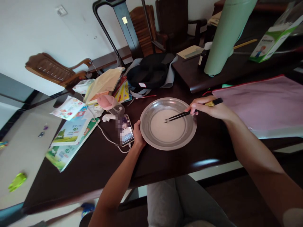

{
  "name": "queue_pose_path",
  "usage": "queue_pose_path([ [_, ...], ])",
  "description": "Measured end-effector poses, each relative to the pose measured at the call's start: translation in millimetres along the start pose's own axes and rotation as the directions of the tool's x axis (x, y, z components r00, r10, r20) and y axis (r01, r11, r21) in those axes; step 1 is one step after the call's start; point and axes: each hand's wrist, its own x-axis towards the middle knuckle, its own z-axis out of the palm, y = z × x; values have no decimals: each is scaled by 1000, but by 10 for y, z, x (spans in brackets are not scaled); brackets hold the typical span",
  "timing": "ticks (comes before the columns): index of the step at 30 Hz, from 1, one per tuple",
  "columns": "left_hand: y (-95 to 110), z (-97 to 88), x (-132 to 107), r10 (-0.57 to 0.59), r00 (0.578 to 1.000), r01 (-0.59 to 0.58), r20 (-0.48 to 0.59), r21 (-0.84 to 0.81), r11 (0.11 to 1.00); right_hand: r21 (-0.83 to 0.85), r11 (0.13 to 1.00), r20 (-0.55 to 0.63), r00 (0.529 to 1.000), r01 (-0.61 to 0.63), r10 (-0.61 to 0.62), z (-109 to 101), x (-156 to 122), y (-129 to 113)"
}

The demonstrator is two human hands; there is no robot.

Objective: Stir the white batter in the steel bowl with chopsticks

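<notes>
A round metal plate point(148, 140) holding a thin whitish liquid sits on the dark table point(94, 164) in front of me. My right hand point(210, 108) is closed round a pair of black chopsticks point(180, 116) whose tips dip into the liquid near the plate's middle. My left hand point(137, 134) grips the plate's left rim, fingers curled on its edge. A phone point(126, 130) with a lit screen lies right beside my left hand, a white cable running from it.
Booklets and papers point(71, 132) lie piled at the table's left. A black bag point(148, 74) sits behind the plate. A pink folder point(262, 104) lies at the right. A green cylinder point(224, 37) and a carton point(272, 41) stand on a raised desk. Wooden chairs stand behind.
</notes>
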Motion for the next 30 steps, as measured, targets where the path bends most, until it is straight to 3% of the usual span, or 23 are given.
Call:
queue_pose_path([
  [2,-7,-4,7,8,1000,-8,-1,0,1000,22,1000,-7,1000,-13,13,-50,-18,-20],
  [7,-15,-9,13,23,1000,-23,15,-3,1000,26,1000,156,988,-5,1,70,5,-3],
  [10,-11,-8,12,24,1000,-24,16,1,1000,-16,1000,76,997,9,-7,105,29,20],
  [13,-3,-4,10,24,1000,-24,11,12,1000,-5,1000,-59,998,-3,2,1,5,-10],
  [16,5,1,4,5,1000,-5,11,6,1000,37,999,2,1000,-29,29,-63,-27,-53],
  [20,13,11,-10,-7,1000,7,-6,-4,1000,33,999,148,989,-18,13,73,3,-30],
  [22,12,15,-14,-9,1000,9,-8,1,1000,2,1000,124,992,2,-3,125,30,5],
  [26,2,15,-11,9,1000,-9,4,-1,1000,-9,1000,-78,997,16,-17,18,23,29],
  [28,-4,11,-7,18,1000,-18,9,-8,1000,8,1000,-82,997,-4,4,-57,-3,10],
  [30,-6,6,-3,18,1000,-18,9,-6,1000,21,1000,0,1000,-13,13,-64,-20,-8],
])
